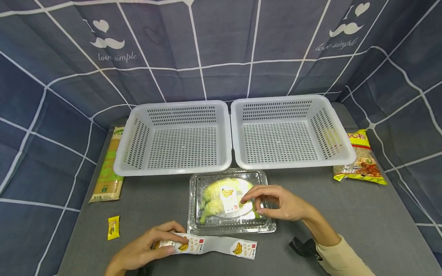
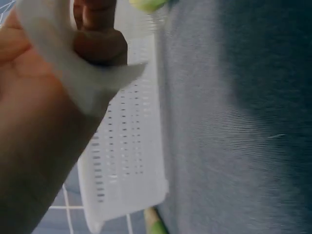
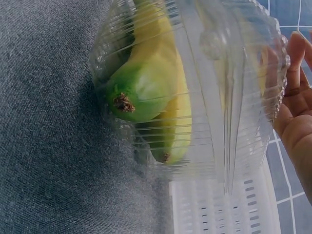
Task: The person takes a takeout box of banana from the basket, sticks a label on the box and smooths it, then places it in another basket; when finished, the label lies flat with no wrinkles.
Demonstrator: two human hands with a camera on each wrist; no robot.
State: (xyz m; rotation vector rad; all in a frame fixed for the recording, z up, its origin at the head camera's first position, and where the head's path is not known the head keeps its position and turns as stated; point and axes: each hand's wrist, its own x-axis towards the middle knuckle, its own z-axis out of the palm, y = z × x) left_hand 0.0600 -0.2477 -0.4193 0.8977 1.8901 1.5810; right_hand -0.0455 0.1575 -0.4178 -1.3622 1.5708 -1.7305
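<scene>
A clear plastic clamshell box (image 1: 210, 226) stands on the grey table, its lid shut. Inside lies yellow-green fruit (image 3: 146, 87) that looks like bananas. A white banana label (image 1: 228, 199) is on the lid, slightly tilted. My right hand (image 1: 281, 203) is over the lid's right half, index fingertip at the label's right edge, thumb apart from it. Below the box, my left hand (image 1: 152, 243) holds a strip of banana stickers (image 1: 217, 244) between thumb and fingers; its free end runs right. In the left wrist view the strip's backing (image 2: 73, 63) curls past the hand.
Two white perforated baskets (image 1: 172, 170) (image 1: 293, 165) stand side by side behind the box. A noodle-like package (image 1: 108, 172) and a small yellow packet (image 1: 113, 227) lie left; a yellow-edged food bag (image 1: 362, 161) lies right. A black strap (image 1: 304, 247) is near the right sleeve.
</scene>
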